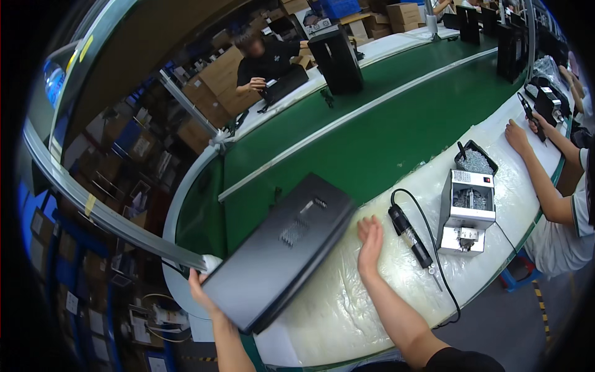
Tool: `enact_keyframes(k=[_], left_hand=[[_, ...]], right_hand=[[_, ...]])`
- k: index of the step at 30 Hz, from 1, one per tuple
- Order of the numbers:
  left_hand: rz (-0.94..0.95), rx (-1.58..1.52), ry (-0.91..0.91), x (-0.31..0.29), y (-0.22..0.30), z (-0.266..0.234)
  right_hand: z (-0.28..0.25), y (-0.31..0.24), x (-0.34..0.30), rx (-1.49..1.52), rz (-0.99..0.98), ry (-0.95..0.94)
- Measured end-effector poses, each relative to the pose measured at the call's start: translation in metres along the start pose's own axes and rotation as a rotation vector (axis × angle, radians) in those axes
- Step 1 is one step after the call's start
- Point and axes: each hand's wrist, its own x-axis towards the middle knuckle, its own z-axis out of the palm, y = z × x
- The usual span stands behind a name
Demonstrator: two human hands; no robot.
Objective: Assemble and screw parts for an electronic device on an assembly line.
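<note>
Here we are, closest in, with our left hand (203, 294) wrapped around the near-left end of a black computer case (273, 251), which lies slantwise where the bench (328, 317) meets the green belt (372, 149). Make that case our clock centre: left hand at eight o'clock, right hand (370, 240) at three, fingers extended, palm empty, just beside the far end; whether it touches, we can't tell.

How does it handle? Stiff and boxy, we'd judge, with some weight if it's loaded; the smooth dark panel could slip and scuff. We'd grip both short ends low down, clear of the vent grille (293, 233).

On to three o'clock: an electric screwdriver (410, 236) on the plastic film, then a screw feeder (468, 211). At two, a screw tray (476, 160), heaped, and beyond it a neighbour's hand (540, 124) gripping a dark driver (532, 116).

Furthest out, twelve o'clock: an upright case (336, 62) and, to its left, a co-worker (263, 65) handling a flat black unit (285, 85).
</note>
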Motion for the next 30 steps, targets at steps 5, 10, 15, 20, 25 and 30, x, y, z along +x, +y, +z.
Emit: enact_keyframes(k=[5,10,15,20,25,30], left_hand=[[-0.402,-0.305,-0.069,0.000,-0.080,-0.120],[-0.552,-0.407,-0.191,-0.018,-0.110,-0.103],[-0.544,-0.081,-0.509,0.017,-0.108,-0.118],[-0.211,0.405,-0.608,0.025,-0.026,-0.080],[0.394,1.008,-0.881,-0.041,0.016,-0.031],[0.623,1.184,-0.928,-0.089,0.006,-0.005]], right_hand=[[-0.045,-0.094,0.033,-0.032,-0.290,0.103],[-0.078,-0.122,0.034,-1.445,-0.818,-0.144],[-0.094,-0.109,0.031,-1.668,-0.420,-0.260],[-0.096,-0.155,-0.004,-1.333,-0.525,-0.341],[-0.123,-0.244,-0.022,-0.788,-0.620,-0.122],[-0.105,-0.295,-0.011,-0.537,-1.076,0.067]])
